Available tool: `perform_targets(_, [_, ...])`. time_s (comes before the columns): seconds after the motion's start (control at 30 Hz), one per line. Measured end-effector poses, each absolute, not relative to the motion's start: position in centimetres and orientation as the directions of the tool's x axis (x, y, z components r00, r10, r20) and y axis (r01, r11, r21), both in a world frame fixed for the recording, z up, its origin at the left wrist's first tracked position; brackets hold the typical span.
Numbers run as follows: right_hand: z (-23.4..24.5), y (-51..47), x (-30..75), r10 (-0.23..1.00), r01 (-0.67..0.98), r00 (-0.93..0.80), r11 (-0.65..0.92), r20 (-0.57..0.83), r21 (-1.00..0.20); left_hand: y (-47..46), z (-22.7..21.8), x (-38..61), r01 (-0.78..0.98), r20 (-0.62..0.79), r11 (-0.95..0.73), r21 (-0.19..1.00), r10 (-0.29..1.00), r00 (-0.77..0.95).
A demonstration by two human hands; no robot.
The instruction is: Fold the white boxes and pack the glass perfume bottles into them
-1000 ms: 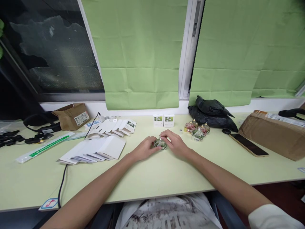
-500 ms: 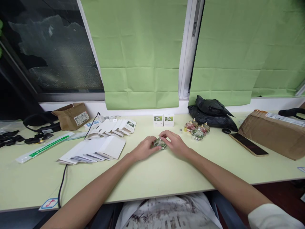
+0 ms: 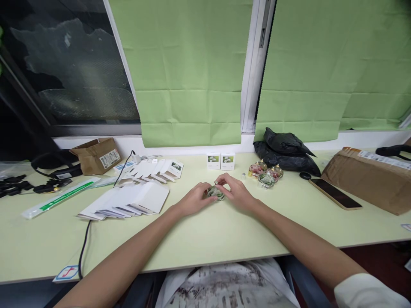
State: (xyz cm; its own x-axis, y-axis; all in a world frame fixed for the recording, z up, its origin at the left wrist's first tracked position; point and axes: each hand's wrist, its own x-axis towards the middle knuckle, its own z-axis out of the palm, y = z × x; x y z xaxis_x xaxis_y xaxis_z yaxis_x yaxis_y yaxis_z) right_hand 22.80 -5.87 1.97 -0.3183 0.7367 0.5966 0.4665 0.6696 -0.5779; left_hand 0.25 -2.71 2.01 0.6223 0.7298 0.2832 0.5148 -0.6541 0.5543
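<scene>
Head view: bottle [image 3: 215, 193] held between left hand [image 3: 193, 199] and right hand [image 3: 236, 193].

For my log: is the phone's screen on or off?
Off: the phone lies flat on the table, its screen dark and blank.

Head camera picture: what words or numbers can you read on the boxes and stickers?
No text reads clearly.
Shipping label on small cardboard box: too small.
Label on brown parcel: blurred.
Green print on long white packet: blurred.
Sticker at table edge: red mark, unreadable.
</scene>
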Motion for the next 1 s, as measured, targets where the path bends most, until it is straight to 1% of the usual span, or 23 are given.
perform_targets(0.37, [1.92,-5.74,23.07,0.741,0.45,-0.321,0.667,0.589,-0.594,-2.85,2.18,0.21,0.503,0.282,-0.643,0.577,0.735,0.616])
perform_targets(0.83, [2.14,-5.82,22.87,0.659,0.458,-0.352,0.741,0.665,-0.491,-2.75,2.15,0.18,0.509,0.278,-0.648,0.566,0.731,0.623])
perform_targets(1.0, [1.98,-5.52,22.98,0.638,0.438,-0.371,0.761,0.675,-0.479,-2.73,2.14,0.2,0.512,0.282,-0.652,0.559,0.73,0.622])
